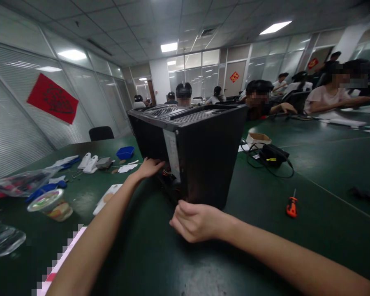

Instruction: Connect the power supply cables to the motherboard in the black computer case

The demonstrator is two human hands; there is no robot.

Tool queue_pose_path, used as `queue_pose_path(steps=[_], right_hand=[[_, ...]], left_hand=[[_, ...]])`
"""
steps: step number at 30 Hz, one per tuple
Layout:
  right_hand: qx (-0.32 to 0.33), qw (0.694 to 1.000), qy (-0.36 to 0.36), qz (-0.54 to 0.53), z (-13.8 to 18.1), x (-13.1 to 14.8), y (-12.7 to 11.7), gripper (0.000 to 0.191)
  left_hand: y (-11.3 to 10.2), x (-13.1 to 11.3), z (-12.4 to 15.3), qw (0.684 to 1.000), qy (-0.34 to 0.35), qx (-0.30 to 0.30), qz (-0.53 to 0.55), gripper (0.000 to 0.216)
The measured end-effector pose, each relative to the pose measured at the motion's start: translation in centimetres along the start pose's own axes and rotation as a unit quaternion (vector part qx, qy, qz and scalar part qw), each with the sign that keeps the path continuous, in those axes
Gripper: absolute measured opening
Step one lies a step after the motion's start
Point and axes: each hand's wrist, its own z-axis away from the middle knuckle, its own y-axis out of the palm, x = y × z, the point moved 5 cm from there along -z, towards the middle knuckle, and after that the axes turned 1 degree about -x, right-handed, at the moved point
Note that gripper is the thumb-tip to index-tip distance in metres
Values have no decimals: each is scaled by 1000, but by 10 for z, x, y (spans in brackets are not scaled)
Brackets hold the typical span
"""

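Observation:
A black computer case (203, 156) stands upright on the dark green table (265, 238) in front of me. My left hand (149, 167) reaches to its left side near the bottom, fingers stretched flat against the open side. My right hand (194, 222) is at the near bottom corner of the case, fingers curled and pressed against its lower edge. What the curled fingers grip is hidden.
An orange screwdriver (292, 206) lies to the right. A black power supply with cables (273, 155) and a small box (257, 139) sit behind. Left: a food cup (51, 204), plastic bags (18, 183), blue tray (125, 152), white items (89, 163). Several people sit at the far tables.

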Motion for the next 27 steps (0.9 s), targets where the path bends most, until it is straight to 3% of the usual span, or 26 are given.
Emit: queue_pose_path(steps=[4,7,12,16,20,23,27], right_hand=[[-9,999,49,2,34,-10,-16,23],[10,997,82,12,43,-6,-25,21],[150,954,237,102,18,4,-23,28],[274,906,310,88,-3,0,1,34],[320,888,322,70,-1,-4,24,21],[302,904,285,98,9,-2,27,25],[259,928,248,100,36,-10,22,30]], left_hand=[[2,-6,31,996,79,44,-13,51],[4,-12,48,990,118,38,-63,60],[10,-12,54,989,62,-57,-119,66],[15,-11,51,988,61,-62,-131,66],[12,-11,51,986,60,-66,-140,64],[11,-14,56,987,56,-69,-136,62],[14,-26,65,982,34,-122,-141,61]])
